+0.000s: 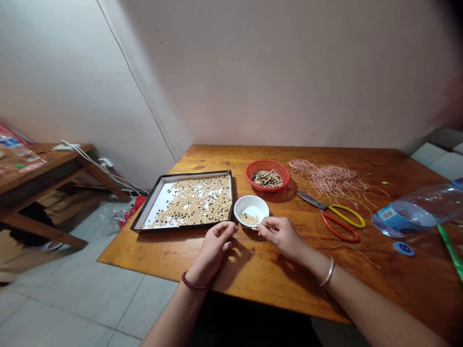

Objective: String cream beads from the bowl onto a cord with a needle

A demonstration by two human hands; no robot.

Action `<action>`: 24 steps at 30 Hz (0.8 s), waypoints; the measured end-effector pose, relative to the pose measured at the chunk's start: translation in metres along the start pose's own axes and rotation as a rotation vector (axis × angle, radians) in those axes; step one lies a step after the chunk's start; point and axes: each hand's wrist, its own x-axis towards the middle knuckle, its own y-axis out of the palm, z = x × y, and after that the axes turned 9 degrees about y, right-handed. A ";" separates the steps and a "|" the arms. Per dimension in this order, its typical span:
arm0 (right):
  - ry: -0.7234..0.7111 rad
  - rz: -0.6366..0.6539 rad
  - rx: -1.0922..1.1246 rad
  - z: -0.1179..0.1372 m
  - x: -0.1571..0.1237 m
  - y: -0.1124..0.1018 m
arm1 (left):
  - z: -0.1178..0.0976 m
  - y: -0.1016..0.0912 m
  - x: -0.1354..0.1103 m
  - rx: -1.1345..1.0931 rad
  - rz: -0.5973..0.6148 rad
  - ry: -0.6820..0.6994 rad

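- Thumb and fingers of right hand (284, 236) pinch a beaded string (254, 228) beside a white bowl (259, 205) of beads (249, 220); left hand (216, 241) is loosely curled, hold unclear.
- Black-edged tray (155, 205): pale and dark beads.
- Red basket (269, 189): beaded strands (269, 178).
- Wooden table (217, 161), pale wall (275, 72).

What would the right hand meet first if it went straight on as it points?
Likely the small round white bowl: the right hand points up-left toward that near rim, small round pale beads at its grip. Depth is unclear; it might pass above.
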 end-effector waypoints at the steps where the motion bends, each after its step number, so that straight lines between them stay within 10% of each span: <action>1: 0.001 -0.002 -0.003 0.000 0.000 0.000 | 0.000 0.000 0.000 -0.005 0.002 0.000; 10: 0.006 -0.005 0.003 0.001 0.000 0.000 | -0.001 -0.002 -0.001 -0.017 0.008 0.011; 24: 0.079 0.148 0.082 0.011 0.001 0.001 | -0.009 0.007 -0.013 0.634 0.175 0.344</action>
